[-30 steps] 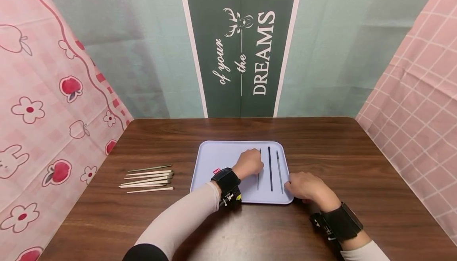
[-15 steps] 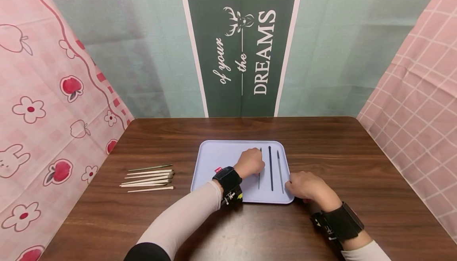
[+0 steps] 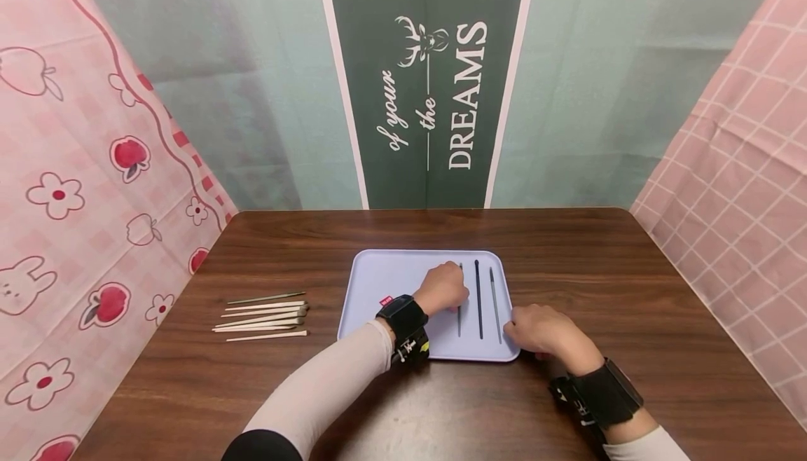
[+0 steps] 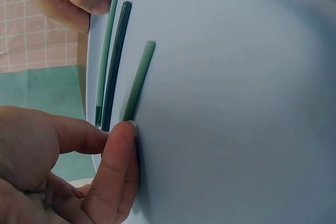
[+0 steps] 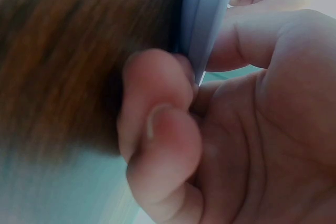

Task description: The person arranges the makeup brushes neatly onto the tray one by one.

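A pale lilac tray [image 3: 394,272] lies on the table with three slim brushes side by side on its right part. My left hand [image 3: 443,289] reaches over the tray and pinches the leftmost green brush [image 3: 459,322] between thumb and fingers. In the left wrist view, that green handle [image 4: 140,77] sticks out past the fingertips, close over the tray surface. To its right lie a dark brush [image 3: 479,300] and a thinner grey-green brush [image 3: 495,307]. My right hand [image 3: 539,328] grips the tray's right rim [image 5: 205,19], thumb above and curled fingers below.
Several pale-handled brushes [image 3: 265,321] lie in a loose row on the wooden table [image 3: 586,258] left of the tray, with a thin green brush [image 3: 266,298] at their far side. Fabric hangs behind the table and along both sides.
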The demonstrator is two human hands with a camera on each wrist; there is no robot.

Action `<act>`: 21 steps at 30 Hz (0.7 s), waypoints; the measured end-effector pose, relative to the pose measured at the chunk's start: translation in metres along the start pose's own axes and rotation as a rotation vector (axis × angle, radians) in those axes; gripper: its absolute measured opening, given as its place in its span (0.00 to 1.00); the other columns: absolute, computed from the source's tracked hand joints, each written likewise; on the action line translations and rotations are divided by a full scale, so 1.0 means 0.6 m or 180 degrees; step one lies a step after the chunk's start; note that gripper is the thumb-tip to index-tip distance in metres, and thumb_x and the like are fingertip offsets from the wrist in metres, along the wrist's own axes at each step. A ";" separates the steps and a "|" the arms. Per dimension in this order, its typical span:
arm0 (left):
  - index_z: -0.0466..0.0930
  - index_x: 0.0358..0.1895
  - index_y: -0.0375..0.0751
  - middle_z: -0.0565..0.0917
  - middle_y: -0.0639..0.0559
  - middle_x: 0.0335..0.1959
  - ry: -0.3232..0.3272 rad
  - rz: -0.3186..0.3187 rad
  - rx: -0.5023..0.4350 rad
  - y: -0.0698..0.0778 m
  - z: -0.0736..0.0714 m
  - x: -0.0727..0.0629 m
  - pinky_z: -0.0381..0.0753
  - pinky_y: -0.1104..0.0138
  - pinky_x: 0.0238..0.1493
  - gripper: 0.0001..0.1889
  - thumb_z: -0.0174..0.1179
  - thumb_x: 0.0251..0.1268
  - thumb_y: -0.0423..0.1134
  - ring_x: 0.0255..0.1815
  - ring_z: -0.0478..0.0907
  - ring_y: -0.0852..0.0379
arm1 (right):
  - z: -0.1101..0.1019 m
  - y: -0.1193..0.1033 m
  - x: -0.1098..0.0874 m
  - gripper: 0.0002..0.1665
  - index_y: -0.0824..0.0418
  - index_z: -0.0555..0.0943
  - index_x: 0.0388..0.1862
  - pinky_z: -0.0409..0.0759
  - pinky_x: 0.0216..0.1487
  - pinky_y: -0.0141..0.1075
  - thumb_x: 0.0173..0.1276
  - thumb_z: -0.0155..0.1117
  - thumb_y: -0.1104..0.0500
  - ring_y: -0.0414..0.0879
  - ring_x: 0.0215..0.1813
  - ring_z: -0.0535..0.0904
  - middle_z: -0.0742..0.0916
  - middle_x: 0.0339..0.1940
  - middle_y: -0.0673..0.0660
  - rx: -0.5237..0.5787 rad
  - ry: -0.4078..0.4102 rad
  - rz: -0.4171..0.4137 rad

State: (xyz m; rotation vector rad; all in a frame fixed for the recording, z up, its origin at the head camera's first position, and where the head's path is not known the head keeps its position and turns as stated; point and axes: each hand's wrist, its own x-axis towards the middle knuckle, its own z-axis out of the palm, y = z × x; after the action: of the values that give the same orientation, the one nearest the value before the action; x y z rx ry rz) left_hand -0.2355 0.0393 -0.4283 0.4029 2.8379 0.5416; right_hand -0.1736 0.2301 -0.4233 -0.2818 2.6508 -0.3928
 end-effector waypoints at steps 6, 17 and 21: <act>0.76 0.19 0.41 0.75 0.48 0.32 -0.0016 0.0024 0.0020 0.001 -0.001 -0.001 0.69 0.70 0.26 0.15 0.60 0.66 0.36 0.21 0.74 0.57 | 0.000 0.001 0.000 0.10 0.61 0.77 0.30 0.74 0.22 0.37 0.71 0.54 0.58 0.47 0.20 0.76 0.78 0.22 0.55 0.0012 -0.0002 0.0002; 0.76 0.27 0.38 0.75 0.50 0.28 -0.0064 -0.0028 -0.0121 0.002 -0.003 -0.002 0.69 0.71 0.25 0.11 0.62 0.66 0.39 0.19 0.74 0.58 | 0.001 0.001 -0.001 0.10 0.61 0.77 0.31 0.74 0.22 0.37 0.72 0.54 0.58 0.46 0.19 0.76 0.78 0.21 0.55 0.0025 0.0016 -0.0010; 0.75 0.32 0.38 0.76 0.51 0.22 -0.0043 -0.0031 -0.0155 -0.001 -0.008 -0.008 0.68 0.70 0.23 0.11 0.64 0.65 0.41 0.18 0.73 0.58 | 0.002 0.001 0.000 0.10 0.61 0.77 0.32 0.74 0.22 0.37 0.72 0.55 0.58 0.47 0.20 0.76 0.78 0.22 0.55 0.0049 0.0010 0.0004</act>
State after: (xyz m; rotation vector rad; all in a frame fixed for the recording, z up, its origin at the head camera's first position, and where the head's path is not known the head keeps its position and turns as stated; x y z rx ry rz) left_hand -0.2322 0.0359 -0.4235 0.3823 2.8062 0.6026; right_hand -0.1734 0.2305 -0.4245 -0.2751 2.6496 -0.4133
